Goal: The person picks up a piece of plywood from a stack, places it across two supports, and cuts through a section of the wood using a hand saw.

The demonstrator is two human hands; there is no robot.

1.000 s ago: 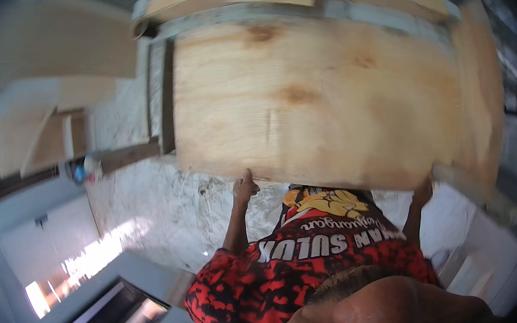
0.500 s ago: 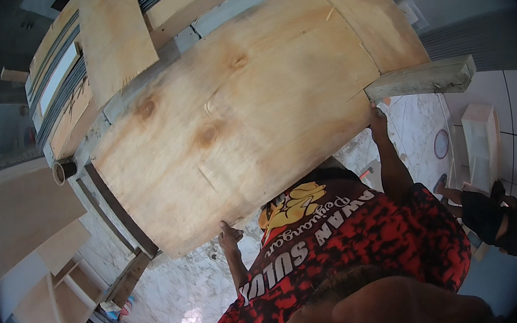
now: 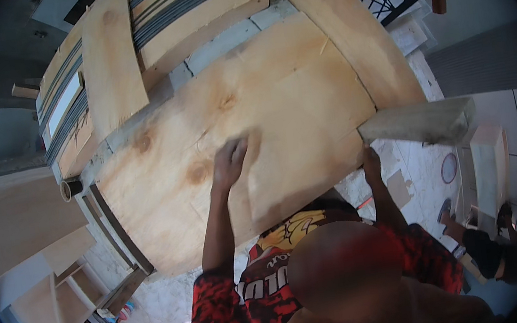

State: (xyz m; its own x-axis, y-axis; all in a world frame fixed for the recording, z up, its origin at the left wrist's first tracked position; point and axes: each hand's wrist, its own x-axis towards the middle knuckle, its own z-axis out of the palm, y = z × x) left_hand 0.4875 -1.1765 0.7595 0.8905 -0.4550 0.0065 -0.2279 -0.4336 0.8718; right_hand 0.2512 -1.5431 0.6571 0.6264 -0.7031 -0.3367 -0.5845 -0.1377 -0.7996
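A large pale plywood panel [image 3: 290,106] with brown knots lies in front of me on a work frame. Over its middle is my left hand [image 3: 231,163], curled into a fist and throwing a shadow on the wood. Whether anything is inside that fist is hidden. My right hand [image 3: 371,164] grips the panel's near edge at the right corner, its fingers partly out of sight. Just above that hand, a thick grey wooden block [image 3: 418,124] juts out from the corner to the right.
Behind the panel are a narrow plywood strip [image 3: 111,63] and stacked dark slats [image 3: 201,13]. A small cup [image 3: 69,190] stands at the left corner. Wooden cabinet parts [image 3: 62,298] sit lower left. Another person [image 3: 491,242] is low at the right, near a pale wooden box [image 3: 489,156].
My left hand has left the panel's near edge and moved forward over its middle, closing into a fist. The right hand stays at the right corner. The view has shifted slightly.
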